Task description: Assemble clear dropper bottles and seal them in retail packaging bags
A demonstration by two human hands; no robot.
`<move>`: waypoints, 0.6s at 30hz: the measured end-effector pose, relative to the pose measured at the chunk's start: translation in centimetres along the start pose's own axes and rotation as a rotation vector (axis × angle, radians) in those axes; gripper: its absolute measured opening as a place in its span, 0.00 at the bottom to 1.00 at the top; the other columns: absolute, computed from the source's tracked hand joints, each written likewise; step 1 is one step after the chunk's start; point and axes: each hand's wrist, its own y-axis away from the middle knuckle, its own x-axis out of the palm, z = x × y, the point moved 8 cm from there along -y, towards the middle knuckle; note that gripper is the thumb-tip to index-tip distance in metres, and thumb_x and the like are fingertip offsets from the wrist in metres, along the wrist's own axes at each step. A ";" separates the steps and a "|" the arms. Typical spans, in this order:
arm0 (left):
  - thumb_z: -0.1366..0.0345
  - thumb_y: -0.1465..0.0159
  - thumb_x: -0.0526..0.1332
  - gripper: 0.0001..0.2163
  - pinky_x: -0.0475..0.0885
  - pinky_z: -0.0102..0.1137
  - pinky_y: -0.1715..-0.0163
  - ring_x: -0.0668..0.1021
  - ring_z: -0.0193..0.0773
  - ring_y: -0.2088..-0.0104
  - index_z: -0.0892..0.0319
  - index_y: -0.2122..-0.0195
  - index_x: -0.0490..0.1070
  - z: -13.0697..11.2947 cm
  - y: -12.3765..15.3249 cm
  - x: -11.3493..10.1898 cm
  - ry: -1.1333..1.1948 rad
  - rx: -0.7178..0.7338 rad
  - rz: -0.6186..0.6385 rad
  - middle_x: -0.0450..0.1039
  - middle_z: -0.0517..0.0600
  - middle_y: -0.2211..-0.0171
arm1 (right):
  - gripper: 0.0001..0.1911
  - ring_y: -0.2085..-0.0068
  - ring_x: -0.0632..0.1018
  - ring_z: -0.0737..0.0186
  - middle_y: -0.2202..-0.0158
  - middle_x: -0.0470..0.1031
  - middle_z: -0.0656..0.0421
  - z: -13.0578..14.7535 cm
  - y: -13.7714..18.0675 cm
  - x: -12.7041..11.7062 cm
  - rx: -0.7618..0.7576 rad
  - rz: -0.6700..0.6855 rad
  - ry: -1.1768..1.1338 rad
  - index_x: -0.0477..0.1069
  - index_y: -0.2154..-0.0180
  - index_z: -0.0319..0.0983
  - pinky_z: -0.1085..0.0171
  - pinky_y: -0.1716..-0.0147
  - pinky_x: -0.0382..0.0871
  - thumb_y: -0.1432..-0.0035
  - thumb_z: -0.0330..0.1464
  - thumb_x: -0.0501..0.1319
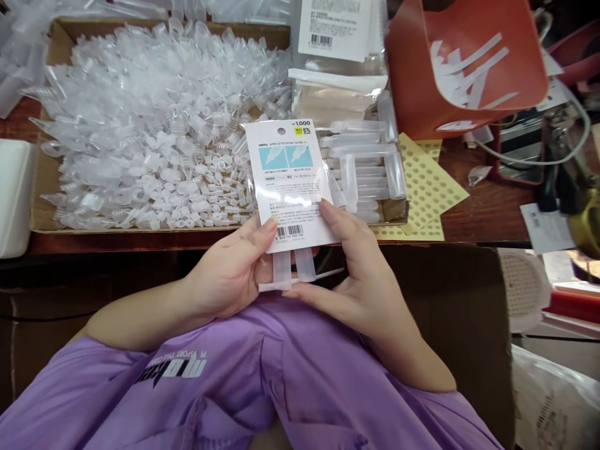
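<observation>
Both my hands hold a clear plastic packet with a white printed card inside, over my lap. My left hand grips its lower left edge, thumb on the card near the barcode. My right hand pinches the lower right edge, thumb on the card's side. Two small translucent tubes stick out of the packet's bottom, between my fingers. Behind the packet lies a cardboard box heaped with several clear plastic caps and tips.
The box's right part holds clear tubes and a stack of packets. An orange bin with white strips stands at the back right. Yellow dotted sheets lie beside the box. A brown carton edge is near my lap.
</observation>
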 end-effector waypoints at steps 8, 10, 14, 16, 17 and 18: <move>0.65 0.31 0.57 0.20 0.75 0.47 0.46 0.77 0.53 0.44 0.58 0.38 0.64 0.7 0.3 0.2 -0.017 -0.053 0.057 0.76 0.57 0.45 | 0.34 0.49 0.77 0.50 0.49 0.75 0.52 -0.1 -0.3 -1.1 0.042 -0.185 0.026 0.63 0.40 0.43 0.51 0.50 0.74 0.45 0.43 0.69; 0.64 0.31 0.58 0.19 0.73 0.48 0.44 0.76 0.53 0.43 0.57 0.39 0.67 0.9 0.4 0.3 -0.046 -0.056 0.090 0.75 0.56 0.44 | 0.32 0.51 0.78 0.50 0.48 0.75 0.53 -0.1 -0.4 -1.2 0.025 -0.213 0.053 0.63 0.40 0.44 0.52 0.52 0.75 0.44 0.41 0.67; 0.63 0.31 0.59 0.15 0.71 0.49 0.42 0.73 0.51 0.40 0.50 0.44 0.72 0.7 0.7 0.6 -0.073 -0.012 0.185 0.73 0.50 0.41 | 0.32 0.51 0.79 0.51 0.48 0.76 0.56 0.2 -0.6 -1.3 0.032 -0.261 0.117 0.63 0.39 0.48 0.52 0.50 0.75 0.44 0.31 0.65; 0.64 0.30 0.59 0.13 0.71 0.46 0.42 0.73 0.49 0.40 0.47 0.46 0.75 0.6 0.7 0.7 -0.096 0.008 0.219 0.73 0.47 0.41 | 0.34 0.51 0.79 0.52 0.47 0.76 0.56 0.5 -0.7 -1.6 0.018 -0.285 0.151 0.62 0.38 0.47 0.53 0.50 0.76 0.45 0.29 0.64; 0.64 0.30 0.59 0.13 0.72 0.44 0.42 0.73 0.48 0.40 0.45 0.47 0.75 0.5 0.7 0.6 -0.103 0.020 0.228 0.74 0.45 0.41 | 0.35 0.49 0.78 0.52 0.45 0.75 0.56 0.6 -0.8 -1.7 0.001 -0.276 0.152 0.61 0.37 0.47 0.54 0.49 0.76 0.45 0.29 0.65; 0.65 0.30 0.58 0.13 0.72 0.43 0.42 0.74 0.47 0.40 0.44 0.48 0.76 0.4 0.7 0.6 -0.105 0.030 0.231 0.74 0.44 0.42 | 0.37 0.48 0.78 0.53 0.43 0.74 0.57 0.6 -0.9 -1.7 -0.023 -0.247 0.138 0.60 0.35 0.46 0.56 0.48 0.76 0.45 0.29 0.65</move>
